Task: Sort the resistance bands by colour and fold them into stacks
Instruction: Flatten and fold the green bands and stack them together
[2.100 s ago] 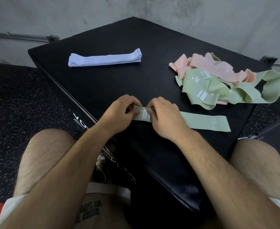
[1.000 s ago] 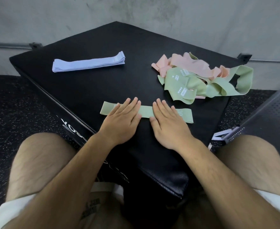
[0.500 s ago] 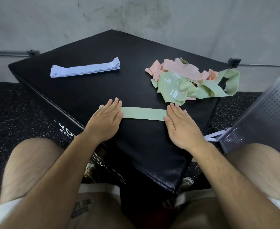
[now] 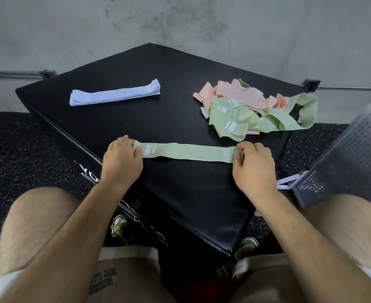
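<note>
A green band (image 4: 186,152) lies flat and stretched out across the near part of the black padded box (image 4: 162,119). My left hand (image 4: 122,159) pinches its left end between thumb and curled fingers. My right hand (image 4: 253,166) pinches its right end, beside the printed "30". A neat stack of folded lilac bands (image 4: 114,95) lies at the back left of the box. At the back right sits a tangled heap of green bands (image 4: 248,121) and pink bands (image 4: 243,95).
The box stands on dark speckled rubber flooring (image 4: 27,149) against a grey wall. A perforated grey metal panel (image 4: 350,154) slants in at the right. My bare knees flank the box's near corner, with shoes below it.
My hands slid apart along the green band from its middle to its two ends, and their flat fingers have curled to pinch those ends. The camera view has shifted a little.
</note>
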